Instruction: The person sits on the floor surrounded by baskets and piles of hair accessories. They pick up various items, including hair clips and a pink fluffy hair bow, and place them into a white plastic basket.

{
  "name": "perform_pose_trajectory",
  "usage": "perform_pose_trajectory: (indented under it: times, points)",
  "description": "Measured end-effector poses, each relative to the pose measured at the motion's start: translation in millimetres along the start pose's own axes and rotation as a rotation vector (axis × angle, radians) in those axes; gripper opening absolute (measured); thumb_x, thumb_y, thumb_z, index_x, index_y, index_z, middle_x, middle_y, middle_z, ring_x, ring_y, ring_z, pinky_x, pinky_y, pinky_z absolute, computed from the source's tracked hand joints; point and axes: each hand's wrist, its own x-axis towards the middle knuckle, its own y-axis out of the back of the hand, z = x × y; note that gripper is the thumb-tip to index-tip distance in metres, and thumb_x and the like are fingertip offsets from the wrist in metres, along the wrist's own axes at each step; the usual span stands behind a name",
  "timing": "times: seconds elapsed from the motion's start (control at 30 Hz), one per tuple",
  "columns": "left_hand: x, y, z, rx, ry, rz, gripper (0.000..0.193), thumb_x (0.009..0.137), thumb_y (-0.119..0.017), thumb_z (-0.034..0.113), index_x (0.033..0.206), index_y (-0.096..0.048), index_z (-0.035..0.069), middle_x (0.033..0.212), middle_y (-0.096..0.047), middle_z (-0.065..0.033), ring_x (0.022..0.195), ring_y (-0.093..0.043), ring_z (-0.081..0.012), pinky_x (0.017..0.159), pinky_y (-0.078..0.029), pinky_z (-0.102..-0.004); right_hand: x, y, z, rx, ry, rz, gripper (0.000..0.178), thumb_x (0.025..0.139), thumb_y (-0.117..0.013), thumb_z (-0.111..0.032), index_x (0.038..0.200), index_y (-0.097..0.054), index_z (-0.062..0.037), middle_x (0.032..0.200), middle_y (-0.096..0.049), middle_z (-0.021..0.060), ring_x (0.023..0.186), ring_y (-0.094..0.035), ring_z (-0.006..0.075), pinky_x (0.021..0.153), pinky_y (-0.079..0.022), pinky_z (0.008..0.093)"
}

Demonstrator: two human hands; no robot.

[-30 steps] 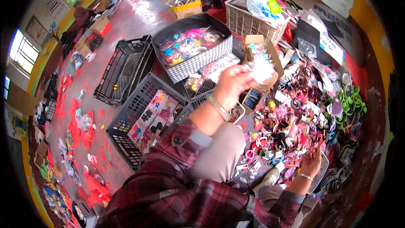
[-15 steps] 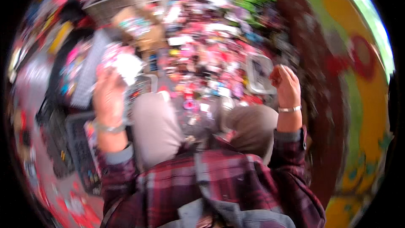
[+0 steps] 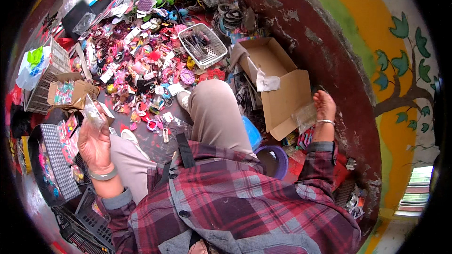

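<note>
Head view, left hand: we see the left hand (image 3: 95, 146) raised at the near left, fingers closed on a small clear packet (image 3: 92, 113) that stands up above the knuckles; held high like this, we judge it is being kept free of the clutter beneath.

Head view, right hand: the right hand (image 3: 324, 108) reaches out to the right, fingers pinched on a clear plastic bag (image 3: 305, 116) just beside the flap of the open cardboard box (image 3: 278, 81); the bag hangs at the box's near right corner (its contents are too faint for us to tell).

Inside the box: a crumpled white paper (image 3: 267, 83) lies against the inner wall.

Far centre: a white wire basket (image 3: 203, 45) holds dark small items, tilted among a heap of pink hair accessories (image 3: 141, 73) that spreads across the floor.

Left side: a small brown carton (image 3: 70, 91) with coloured pieces sits just beyond the left hand, a white mesh crate (image 3: 52, 68) further left, and a checked tray (image 3: 56, 164) of trinkets near the left wrist.

In the way: our bent knees (image 3: 214, 113) rise between the two hands, so each works on its own side; a purple bowl (image 3: 274, 160) sits close under the right forearm.

Right edge: a painted wall (image 3: 391, 66) with a tree closes off that side.
</note>
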Motion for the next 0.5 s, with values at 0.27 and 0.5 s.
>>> perform_pose_trajectory:
  times: [0.27,0.5]
  points:
    - [8.8,12.2,-25.6,-0.003,-0.031,0.170,0.049,0.087,-0.038,-0.006,0.133,-0.024,-0.002,0.135,-0.030,-0.0201,0.125,-0.032,-0.0326,0.102,-0.032,-0.0479,48.9,-106.0,139.8,-1.072,0.381,-0.150,0.050,0.072,-0.065,-0.035,0.111,-0.056,-0.0048,0.106,-0.057,0.0158,0.099,-0.054,0.0289,0.082,-0.044,0.0393]
    - [17.8,9.7,-34.3,0.154,-0.020,0.195,0.048,0.085,-0.042,-0.005,0.131,-0.027,-0.003,0.135,-0.031,-0.0218,0.123,-0.035,-0.0319,0.096,-0.039,-0.0468,118.3,-109.1,238.2,-1.573,0.549,-0.173,0.038,0.071,-0.061,-0.034,0.099,-0.063,-0.0073,0.115,-0.047,0.0204,0.104,-0.047,0.0372,0.085,-0.042,0.0404]
